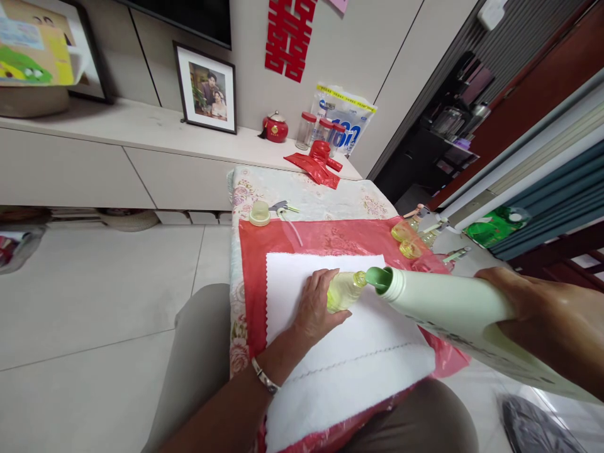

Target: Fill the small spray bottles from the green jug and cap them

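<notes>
My left hand (318, 305) is closed around a small clear bottle (345, 290) holding yellowish liquid, steadying it on a white cloth (330, 352). My right hand (528, 305) grips a large pale green bottle (448, 308), tipped on its side. Its green spout (377, 277) meets the small bottle's mouth. The white cloth lies on a red plastic sheet (330, 239) that covers a small floral-topped table (306, 189).
Two small filled bottles (409, 239) with pump tops stand at the sheet's right edge. A pale cap (259, 213) and scissors (283, 207) lie at the far left of the table. Behind runs a low cabinet (141, 138) with jars (321, 131), a red pot (275, 128) and a framed photo (207, 88).
</notes>
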### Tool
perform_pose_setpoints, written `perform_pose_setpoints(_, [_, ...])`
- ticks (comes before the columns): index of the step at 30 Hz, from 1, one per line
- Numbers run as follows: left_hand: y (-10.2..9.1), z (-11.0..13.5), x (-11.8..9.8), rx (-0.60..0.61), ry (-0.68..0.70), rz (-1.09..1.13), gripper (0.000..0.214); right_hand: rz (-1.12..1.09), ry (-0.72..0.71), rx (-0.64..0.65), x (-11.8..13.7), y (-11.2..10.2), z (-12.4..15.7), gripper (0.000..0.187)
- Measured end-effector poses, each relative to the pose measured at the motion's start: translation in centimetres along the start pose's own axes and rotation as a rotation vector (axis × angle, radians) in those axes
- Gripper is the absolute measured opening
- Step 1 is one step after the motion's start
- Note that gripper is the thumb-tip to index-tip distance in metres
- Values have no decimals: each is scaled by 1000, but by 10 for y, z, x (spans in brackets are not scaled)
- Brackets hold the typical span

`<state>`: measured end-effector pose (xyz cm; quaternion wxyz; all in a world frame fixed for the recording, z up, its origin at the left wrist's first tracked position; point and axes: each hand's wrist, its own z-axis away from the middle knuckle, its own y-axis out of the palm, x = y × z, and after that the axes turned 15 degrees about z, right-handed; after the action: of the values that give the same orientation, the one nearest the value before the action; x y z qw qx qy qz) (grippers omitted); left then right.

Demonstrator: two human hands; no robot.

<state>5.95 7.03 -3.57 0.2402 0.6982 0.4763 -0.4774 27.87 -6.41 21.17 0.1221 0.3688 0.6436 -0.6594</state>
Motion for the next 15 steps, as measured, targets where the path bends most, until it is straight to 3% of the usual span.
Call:
perform_pose_setpoints(4, [1,0,0,-5,-4,-3,94,-23,20,-26,1,-3,-1,33])
perform_pose_setpoints(15, [2,0,1,-19,-3,-2,94,-40,27,50,2,-2,-1,32])
